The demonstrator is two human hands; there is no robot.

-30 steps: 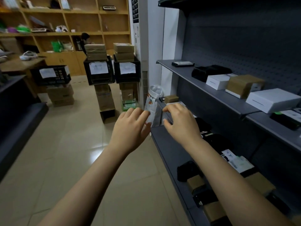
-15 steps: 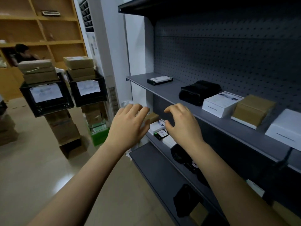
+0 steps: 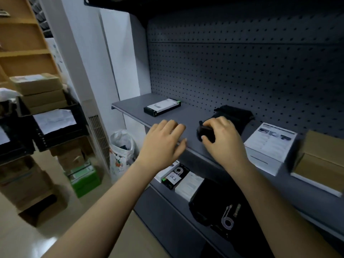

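Small black rounded case [image 3: 204, 132] sits on the grey metal shelf [image 3: 130, 108], right of the frame's centre and close to the shelf's front edge. Only its left end shows. That end is rounded and points toward the left of the frame, so the long axis seems to run left to right along the shelf, though most of the body is covered. The right hand [image 3: 221, 140] covers the rest, with fingers curled over the top and the thumb pressed against the near side, grasping the case.

Just behind the case lies a crumpled black fabric pouch [image 3: 235, 113], against the dark grey pegboard back panel [image 3: 242, 71]. The left hand [image 3: 163, 144] is left of the case over the shelf's front edge, fingers nearly straight and loose, holding nothing. Whether it touches the shelf cannot be told.

Farther back and left lies a flat black-and-white box with green edges [image 3: 162, 107], its long axis running from lower left to upper right. At right sit a white cardboard box with a printed label [image 3: 270, 146] and a brown cardboard box [image 3: 320, 159]. On the lower shelf lies a black box with a white cable drawing [image 3: 175, 176], with a black bag printed with a cable [image 3: 219, 207] to its right.
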